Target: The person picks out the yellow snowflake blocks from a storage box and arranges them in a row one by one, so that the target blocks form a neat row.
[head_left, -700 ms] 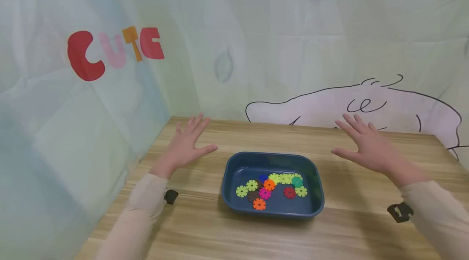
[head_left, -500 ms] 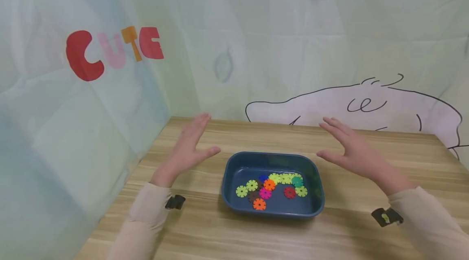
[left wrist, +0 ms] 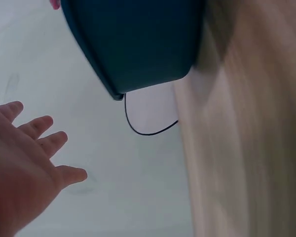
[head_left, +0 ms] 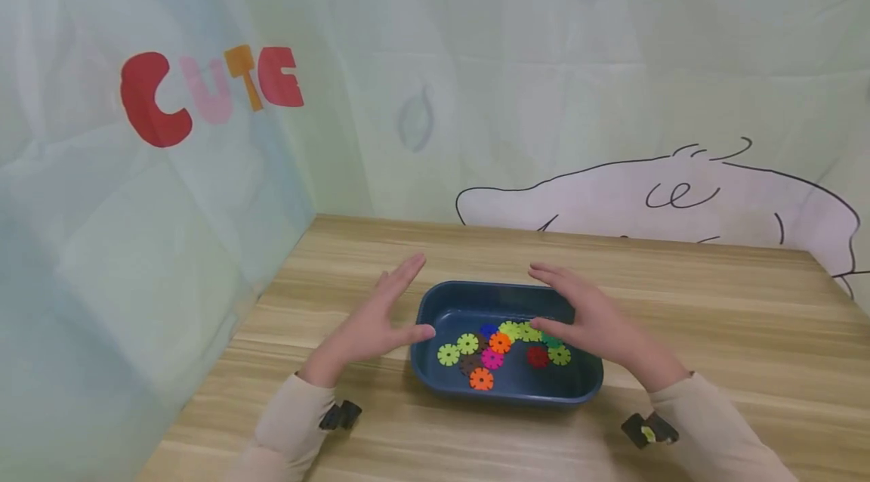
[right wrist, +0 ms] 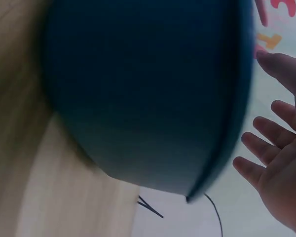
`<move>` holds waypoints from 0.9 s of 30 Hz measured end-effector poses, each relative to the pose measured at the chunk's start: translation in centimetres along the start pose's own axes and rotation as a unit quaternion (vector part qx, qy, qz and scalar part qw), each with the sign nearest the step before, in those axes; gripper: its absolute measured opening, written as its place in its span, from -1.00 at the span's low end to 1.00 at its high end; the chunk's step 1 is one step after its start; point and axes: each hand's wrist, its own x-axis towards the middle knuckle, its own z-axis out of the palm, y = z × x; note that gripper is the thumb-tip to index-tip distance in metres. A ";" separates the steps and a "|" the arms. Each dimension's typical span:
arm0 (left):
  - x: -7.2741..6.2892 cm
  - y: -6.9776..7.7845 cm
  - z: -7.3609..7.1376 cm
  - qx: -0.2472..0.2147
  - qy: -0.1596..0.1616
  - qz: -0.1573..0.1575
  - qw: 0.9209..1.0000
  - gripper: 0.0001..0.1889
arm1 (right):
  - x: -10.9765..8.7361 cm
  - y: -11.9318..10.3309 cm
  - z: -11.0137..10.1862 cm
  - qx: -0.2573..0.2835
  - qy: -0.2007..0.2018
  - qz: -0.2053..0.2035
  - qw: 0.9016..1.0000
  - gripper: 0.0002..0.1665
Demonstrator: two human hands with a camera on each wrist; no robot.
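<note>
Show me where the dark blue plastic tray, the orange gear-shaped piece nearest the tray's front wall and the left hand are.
dark blue plastic tray (head_left: 506, 394), head view, front wall.
orange gear-shaped piece (head_left: 481, 378), head view, centre.
left hand (head_left: 370, 329), head view, back.

A dark blue tray (head_left: 584, 384) sits on a wooden table (head_left: 714, 316). Little colorful gear pieces (head_left: 499, 350) lie inside it. The left hand (head_left: 377, 323) is flat and open just beside the tray's left side. The right hand (head_left: 587, 316) is open over its right side.
</note>
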 end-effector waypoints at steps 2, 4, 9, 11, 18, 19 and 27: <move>-0.2 -0.1 0.4 -0.005 -0.009 -0.011 1.000 0.03 | 0.1 0.1 0.6 0.003 -0.004 0.000 1.000 -0.17; -0.3 -0.2 0.7 -0.006 -0.018 -0.022 1.000 0.03 | 0.2 0.3 1.2 0.007 -0.007 -0.004 1.000 -0.20; -0.4 -0.3 1.2 -0.017 -0.038 -0.037 0.998 0.05 | 0.4 0.6 2.3 0.030 -0.024 -0.005 0.999 -0.26; -0.5 -0.5 1.3 -0.024 -0.047 -0.035 0.998 0.06 | 0.6 0.9 2.8 0.041 -0.037 -0.002 0.998 -0.28; -0.9 -1.4 1.8 -0.046 -0.074 -0.035 0.996 0.09 | 1.6 1.9 4.2 0.044 -0.078 0.003 0.996 -0.34; -1.0 -1.5 1.8 -0.050 -0.077 -0.038 0.995 0.10 | 1.7 1.9 4.3 0.043 -0.082 0.004 0.996 -0.35; -0.8 -1.8 2.0 -0.058 -0.099 -0.055 0.992 0.19 | 2.7 1.9 4.7 0.052 -0.113 0.029 0.992 -0.40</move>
